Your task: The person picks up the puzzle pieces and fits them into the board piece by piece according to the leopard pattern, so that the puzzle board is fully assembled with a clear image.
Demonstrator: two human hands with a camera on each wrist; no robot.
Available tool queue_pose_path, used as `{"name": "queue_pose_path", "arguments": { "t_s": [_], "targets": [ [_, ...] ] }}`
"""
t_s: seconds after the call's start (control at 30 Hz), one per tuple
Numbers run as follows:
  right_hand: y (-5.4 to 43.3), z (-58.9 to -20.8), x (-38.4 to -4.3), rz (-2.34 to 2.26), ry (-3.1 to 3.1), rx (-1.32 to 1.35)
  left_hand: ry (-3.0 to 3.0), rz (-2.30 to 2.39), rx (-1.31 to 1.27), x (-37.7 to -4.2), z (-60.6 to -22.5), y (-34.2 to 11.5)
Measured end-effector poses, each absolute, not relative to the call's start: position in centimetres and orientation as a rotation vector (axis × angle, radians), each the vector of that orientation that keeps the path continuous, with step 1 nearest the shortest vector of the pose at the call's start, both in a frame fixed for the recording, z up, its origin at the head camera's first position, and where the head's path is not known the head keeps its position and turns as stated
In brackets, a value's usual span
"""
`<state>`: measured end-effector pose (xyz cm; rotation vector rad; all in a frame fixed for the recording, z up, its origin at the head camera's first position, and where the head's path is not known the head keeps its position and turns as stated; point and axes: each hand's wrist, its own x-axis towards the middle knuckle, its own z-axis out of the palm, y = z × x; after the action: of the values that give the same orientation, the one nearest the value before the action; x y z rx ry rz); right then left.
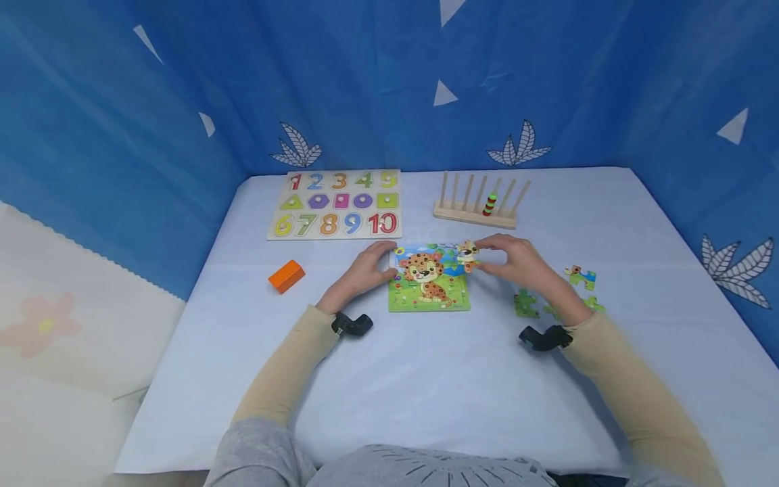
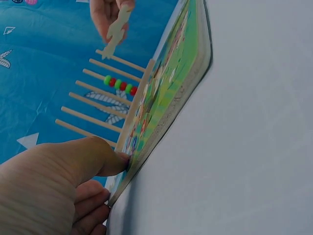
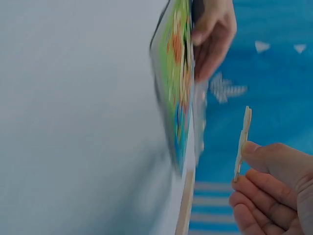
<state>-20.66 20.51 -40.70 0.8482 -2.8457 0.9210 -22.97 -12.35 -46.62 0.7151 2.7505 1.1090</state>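
Observation:
A leopard jigsaw board (image 1: 429, 281) lies on the table in front of the person. At its left edge, the left hand (image 1: 367, 269) grips the board; in the left wrist view the thumb (image 2: 105, 159) is on the edge and the other fingers are bent below it. Above the board's upper right corner, the right hand (image 1: 514, 260) pinches a jigsaw piece (image 1: 468, 256) with leopard print on it. In the right wrist view this piece (image 3: 242, 144) is seen edge-on between thumb and fingers, apart from the board.
Several loose jigsaw pieces (image 1: 526, 304) lie right, partly behind the right forearm. A number board (image 1: 335, 230) is at the back left, beside a pegged wooden rack (image 1: 471, 215) with red and green beads (image 1: 489, 204). An orange block (image 1: 286, 276) lies left.

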Motion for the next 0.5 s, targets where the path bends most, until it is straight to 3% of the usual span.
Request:
{"name": "queue_pose_path", "arguments": {
  "t_s": [0.23,0.5],
  "targets": [
    [14.9,-41.6,-21.4,0.873,-2.873,1.070,2.749,1.115,0.739,-23.0,-46.6,-12.1],
    [13.5,-42.7,-21.6,0.766,-2.895,1.135,2.764,1.091,0.736,-23.0,-46.6,-12.4]
  ]
}}
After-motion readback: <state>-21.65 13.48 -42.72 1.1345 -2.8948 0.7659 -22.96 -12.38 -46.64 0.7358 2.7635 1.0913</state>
